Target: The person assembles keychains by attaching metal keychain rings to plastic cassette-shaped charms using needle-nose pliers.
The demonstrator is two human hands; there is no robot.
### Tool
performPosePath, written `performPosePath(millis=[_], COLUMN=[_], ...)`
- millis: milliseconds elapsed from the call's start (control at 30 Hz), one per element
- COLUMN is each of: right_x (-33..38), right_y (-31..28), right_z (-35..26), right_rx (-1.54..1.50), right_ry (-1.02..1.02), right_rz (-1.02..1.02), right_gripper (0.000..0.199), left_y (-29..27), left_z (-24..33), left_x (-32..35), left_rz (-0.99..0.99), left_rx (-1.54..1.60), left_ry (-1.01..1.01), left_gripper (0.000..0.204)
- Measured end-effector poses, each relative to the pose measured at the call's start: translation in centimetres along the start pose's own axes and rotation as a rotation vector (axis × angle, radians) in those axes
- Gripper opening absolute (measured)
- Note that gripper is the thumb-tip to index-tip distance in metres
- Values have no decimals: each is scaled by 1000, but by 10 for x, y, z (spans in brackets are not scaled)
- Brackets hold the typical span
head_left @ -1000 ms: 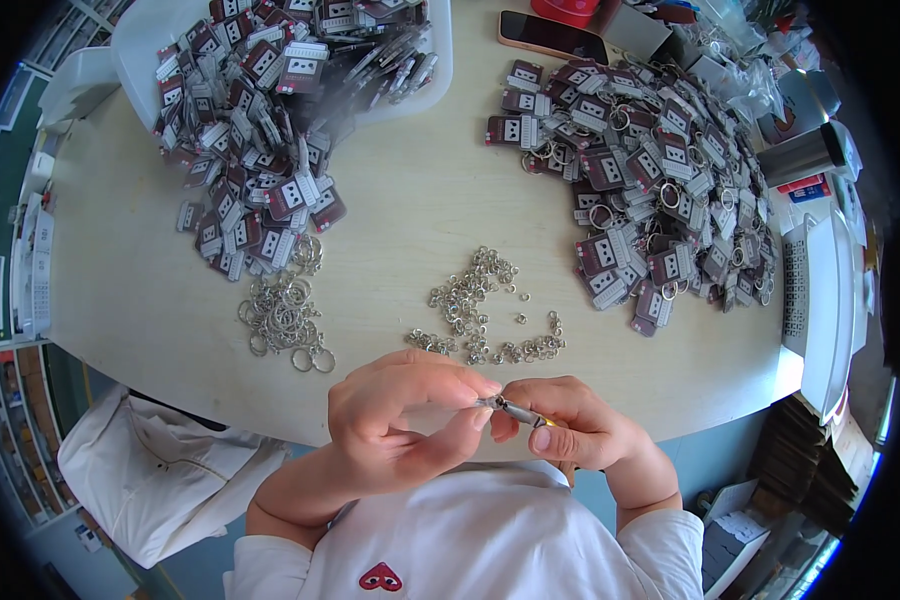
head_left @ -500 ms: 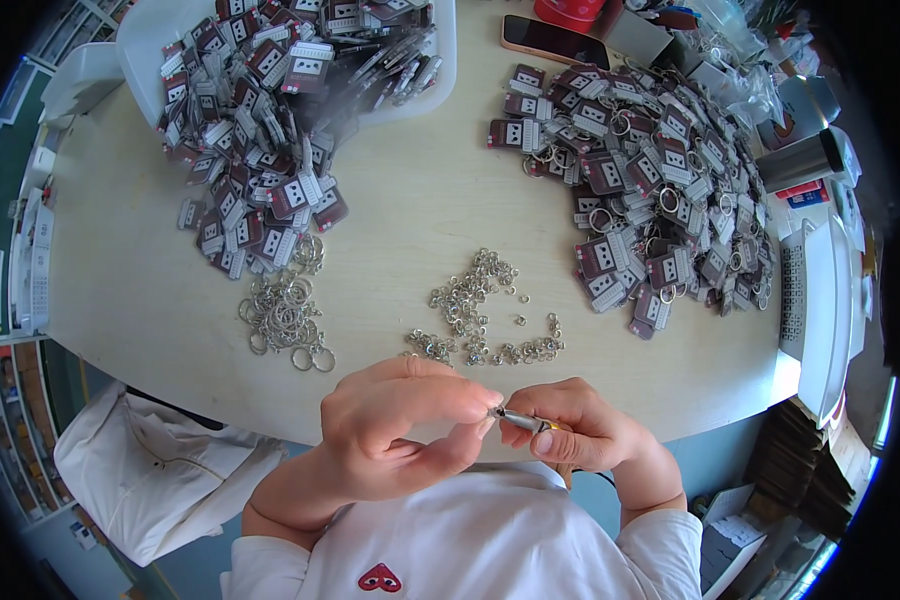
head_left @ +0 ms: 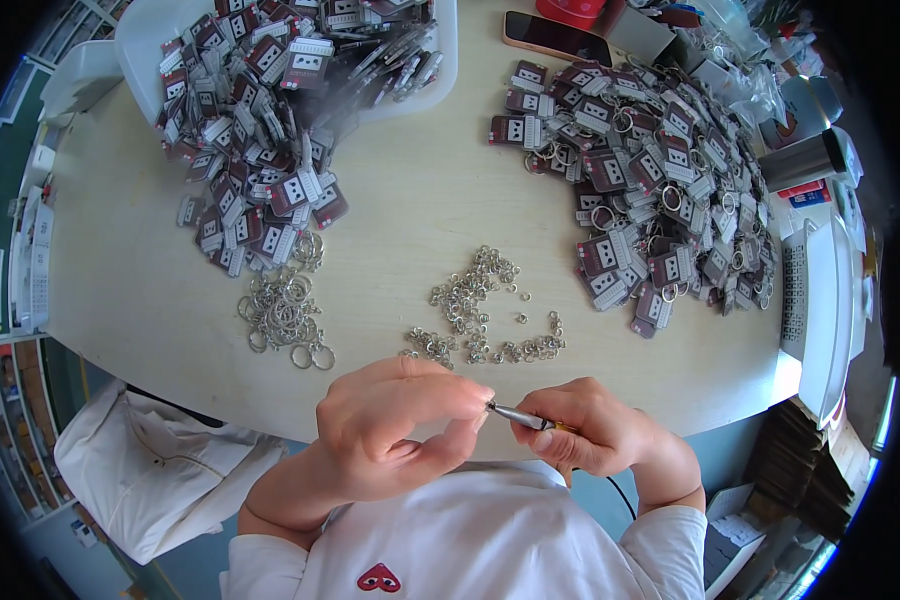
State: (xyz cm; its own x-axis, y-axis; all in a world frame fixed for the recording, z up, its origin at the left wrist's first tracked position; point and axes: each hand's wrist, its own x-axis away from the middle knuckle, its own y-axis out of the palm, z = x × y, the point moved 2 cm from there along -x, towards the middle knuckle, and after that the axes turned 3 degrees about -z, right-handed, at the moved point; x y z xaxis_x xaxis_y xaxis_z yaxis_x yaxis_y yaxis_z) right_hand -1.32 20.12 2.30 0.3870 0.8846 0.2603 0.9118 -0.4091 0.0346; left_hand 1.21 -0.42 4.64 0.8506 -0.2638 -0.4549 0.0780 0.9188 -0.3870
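Note:
My left hand (head_left: 395,430) is held just below the table's near edge, thumb and fingertips pinched together on something too small to make out. My right hand (head_left: 590,435) grips a slim metal tool (head_left: 518,415) whose tip meets the left fingertips. Right above the hands lies a scatter of small metal jump rings (head_left: 475,315). To its left is a cluster of larger key rings (head_left: 285,315).
A pile of dark red and white keychain tags (head_left: 260,150) spills from a white tray (head_left: 445,70) at the far left. Another pile of tags with rings (head_left: 660,190) covers the right side. A phone (head_left: 555,38), a steel cup (head_left: 800,160) and a white device (head_left: 825,310) stand near the right edge.
Both hands stay together at the table's near edge; the fingers shifted only slightly around the tool tip.

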Motion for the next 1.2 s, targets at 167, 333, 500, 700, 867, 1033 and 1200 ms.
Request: performPosePath(millis=[167,333,500,700,867,1033,1200], right_x=[-8,-6,-4,-4,-4,-4,-5], right_y=[-1,-3,3,7,8,6,4], right_z=[10,15,8,4,2,3,1], right_rx=[-37,47,300,457,507,528,558], right_ry=[-183,-190,-181,-281,-300,-307,-333], right_rz=[28,115,288,391,432,439,431], right_gripper=[32,34,30,29,28,28,27], left_y=[3,3,4,4,6,6,6], left_z=[-1,-2,-2,2,5,4,5], left_x=[-3,2,2,2,3,2,3], left_rz=[23,185,144,119,124,112,124], left_rx=[20,47,-87,-189,-199,-165,-143], left_ry=[16,-55,42,93,116,95,87], left_gripper=[26,26,27,29,30,29,28])
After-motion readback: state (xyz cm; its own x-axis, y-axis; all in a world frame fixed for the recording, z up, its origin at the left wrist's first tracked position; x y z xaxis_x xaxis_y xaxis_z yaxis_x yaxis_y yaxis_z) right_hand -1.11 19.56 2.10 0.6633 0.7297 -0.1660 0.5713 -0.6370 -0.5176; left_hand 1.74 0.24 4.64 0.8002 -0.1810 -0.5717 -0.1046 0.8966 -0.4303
